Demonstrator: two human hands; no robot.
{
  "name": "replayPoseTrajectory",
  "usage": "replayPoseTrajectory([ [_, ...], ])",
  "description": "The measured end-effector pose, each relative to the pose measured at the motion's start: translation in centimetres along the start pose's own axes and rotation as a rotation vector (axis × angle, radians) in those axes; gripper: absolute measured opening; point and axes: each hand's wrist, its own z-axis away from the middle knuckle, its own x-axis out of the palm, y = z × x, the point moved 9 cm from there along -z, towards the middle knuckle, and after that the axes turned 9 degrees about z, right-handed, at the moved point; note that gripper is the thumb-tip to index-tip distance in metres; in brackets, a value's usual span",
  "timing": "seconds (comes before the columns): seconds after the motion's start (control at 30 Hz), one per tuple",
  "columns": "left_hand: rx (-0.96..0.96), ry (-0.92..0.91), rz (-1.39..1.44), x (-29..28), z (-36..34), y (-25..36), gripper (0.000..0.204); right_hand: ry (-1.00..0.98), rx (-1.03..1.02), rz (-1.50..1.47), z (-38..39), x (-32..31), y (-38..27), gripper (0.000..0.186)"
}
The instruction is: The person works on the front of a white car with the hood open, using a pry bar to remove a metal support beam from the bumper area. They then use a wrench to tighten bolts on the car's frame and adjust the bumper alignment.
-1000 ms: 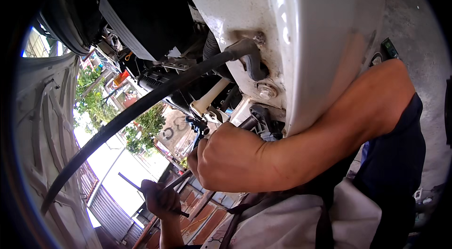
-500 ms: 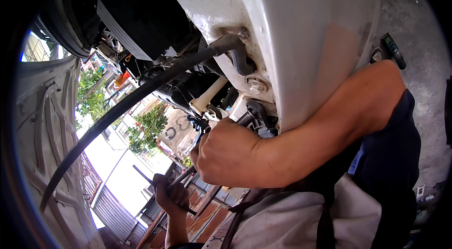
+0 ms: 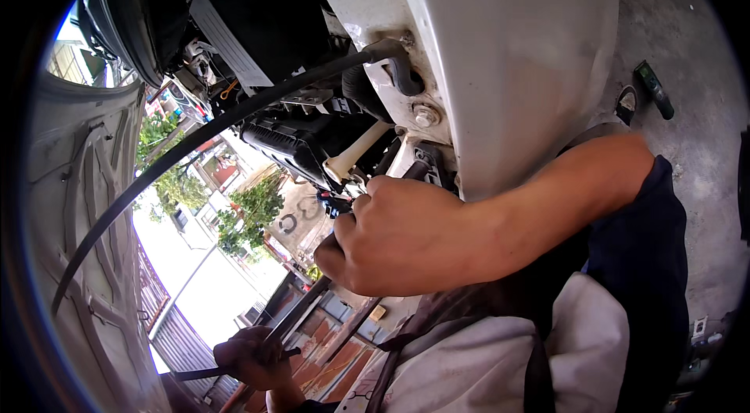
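Observation:
My right hand point(image 3: 379, 237) is curled closed beside the white plastic neck point(image 3: 348, 151) and black parts point(image 3: 281, 143) in a car's engine bay. Its fingertips and whatever they hold are hidden. Lower left, my left hand point(image 3: 251, 358) grips a dark crossbar point(image 3: 195, 373), where a diagonal dark shaft point(image 3: 301, 307) rises toward my right hand. A long curved black hose point(image 3: 195, 139) crosses above both hands to a fitting on the white body panel point(image 3: 516, 61).
The raised hood's underside point(image 3: 94, 194) fills the left. A green elongated item point(image 3: 654, 89) lies on the concrete floor point(image 3: 680, 163) at right. My light apron point(image 3: 461, 358) is below. Trees point(image 3: 242, 218) and corrugated sheeting point(image 3: 156, 303) show beyond the car.
My left hand has moved down and left, and the crossbar in it has turned from steeply slanted to nearly level. My right hand sits slightly higher in the view.

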Motion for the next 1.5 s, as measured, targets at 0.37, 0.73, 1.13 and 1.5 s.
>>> replayPoseTrajectory([
  [0.37,0.773,-0.383,-0.877,5.9,-1.9,9.0,0.008,0.423,0.122,0.302,2.0,-1.5,-1.1,0.015],
  [0.73,1.458,-0.571,-0.929,10.1,-1.5,11.5,0.024,0.186,0.294,0.175,0.1,-9.0,-4.5,0.037],
  [1.13,1.308,-0.374,-0.586,7.1,-3.5,10.3,0.028,-0.163,0.058,0.788,-11.9,-10.7,-23.0,0.031],
  [1.5,1.737,0.026,-0.302,6.1,-0.7,9.8,0.031,0.031,0.286,0.651,-9.6,-6.0,-25.5,0.036],
])
